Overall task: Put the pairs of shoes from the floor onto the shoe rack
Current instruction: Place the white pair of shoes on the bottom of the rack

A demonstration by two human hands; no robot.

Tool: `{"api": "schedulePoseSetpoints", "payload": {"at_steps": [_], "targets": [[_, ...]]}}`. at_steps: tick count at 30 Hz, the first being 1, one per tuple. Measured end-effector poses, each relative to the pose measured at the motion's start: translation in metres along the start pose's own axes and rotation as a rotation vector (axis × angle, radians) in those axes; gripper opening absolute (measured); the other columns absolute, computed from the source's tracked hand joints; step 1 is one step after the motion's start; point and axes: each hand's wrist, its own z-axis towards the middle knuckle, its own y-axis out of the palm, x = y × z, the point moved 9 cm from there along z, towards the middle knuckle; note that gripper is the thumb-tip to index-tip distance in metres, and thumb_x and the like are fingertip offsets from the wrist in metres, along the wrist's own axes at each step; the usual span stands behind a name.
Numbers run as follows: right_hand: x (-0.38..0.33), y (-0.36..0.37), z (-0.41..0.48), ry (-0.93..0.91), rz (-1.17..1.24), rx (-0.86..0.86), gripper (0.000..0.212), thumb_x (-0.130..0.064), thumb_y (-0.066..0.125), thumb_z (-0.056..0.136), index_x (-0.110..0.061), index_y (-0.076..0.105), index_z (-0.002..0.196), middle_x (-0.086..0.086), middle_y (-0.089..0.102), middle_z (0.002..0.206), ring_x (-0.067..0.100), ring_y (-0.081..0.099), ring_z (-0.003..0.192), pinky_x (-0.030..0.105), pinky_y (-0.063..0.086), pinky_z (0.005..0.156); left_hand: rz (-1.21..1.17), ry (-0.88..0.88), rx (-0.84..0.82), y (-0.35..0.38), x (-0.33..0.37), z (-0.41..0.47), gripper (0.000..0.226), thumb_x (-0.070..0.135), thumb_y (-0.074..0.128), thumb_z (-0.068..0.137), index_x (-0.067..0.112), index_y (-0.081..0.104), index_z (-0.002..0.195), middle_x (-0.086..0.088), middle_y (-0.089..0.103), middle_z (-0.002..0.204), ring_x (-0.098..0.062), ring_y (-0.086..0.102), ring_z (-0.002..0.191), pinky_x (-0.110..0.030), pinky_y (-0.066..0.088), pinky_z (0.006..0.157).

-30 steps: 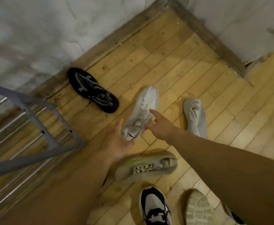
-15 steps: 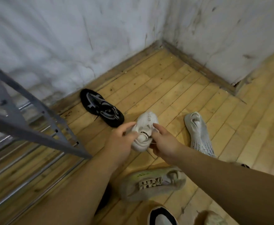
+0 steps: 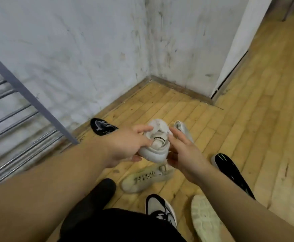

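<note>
Two hands, left hand (image 3: 125,145), right hand (image 3: 183,154), gripping white sneaker (image 3: 155,144)

Both hands, left hand (image 3: 125,145) and right hand (image 3: 183,154), hold a white shoe (image 3: 155,145) up above the wooden floor (image 3: 195,109).

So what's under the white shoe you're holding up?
Below the white shoe held in the left hand and right hand lies a pale shoe on the wooden floor; its heel end is covered.
</note>
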Motion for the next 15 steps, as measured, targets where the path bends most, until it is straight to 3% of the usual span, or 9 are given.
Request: {"api": "schedulePoseSetpoints", "payload": {"at_steps": [2, 5, 10, 15], "targets": [[-0.01, -0.026, -0.014, 0.007, -0.053, 0.007, 0.039, -0.043, 0.053, 0.104, -0.047, 0.048, 0.143, -0.009, 0.071, 0.079, 0.009, 0.065, 0.062, 0.034, 0.047, 0.069, -0.011, -0.014, -0.039, 0.023, 0.016, -0.009, 0.04, 0.019, 0.064, 0.101, 0.045, 0.06, 0.13, 0.003, 0.066, 0.129, -0.021, 0.067, 0.111, -0.032, 0.055, 0.077], [-0.012, -0.068, -0.034, 0.034, -0.107, 0.046, 0.043, -0.044, 0.052, 0.105, -0.046, 0.042, 0.146, 0.0, 0.077, 0.094, 0.016, 0.071, 0.071, 0.034, 0.051, 0.071, -0.042, -0.044, -0.086, 0.065, 0.027, -0.01, 0.04, 0.014, 0.062, 0.102, 0.036, 0.06, 0.135, -0.002, 0.064, 0.133, -0.025, 0.066, 0.114, -0.033, 0.057, 0.07], [0.03, -0.122, -0.053, 0.102, -0.196, 0.134, 0.051, -0.044, 0.052, 0.104, -0.043, 0.035, 0.152, 0.002, 0.077, 0.104, 0.02, 0.074, 0.082, 0.036, 0.054, 0.075, -0.114, -0.161, -0.134, 0.107, -0.008, 0.004, 0.043, 0.005, 0.057, 0.102, 0.028, 0.059, 0.139, -0.008, 0.059, 0.141, -0.03, 0.064, 0.116, -0.037, 0.058, 0.07], [0.077, -0.15, -0.066, 0.197, -0.299, 0.208, 0.067, -0.042, 0.063, 0.098, -0.04, 0.031, 0.157, -0.002, 0.073, 0.109, 0.017, 0.073, 0.093, 0.036, 0.059, 0.086, 0.018, -0.262, -0.094, 0.09, -0.044, 0.01, 0.045, 0.004, 0.057, 0.103, 0.026, 0.056, 0.143, -0.009, 0.065, 0.129, -0.029, 0.065, 0.115, -0.043, 0.058, 0.09]]}}
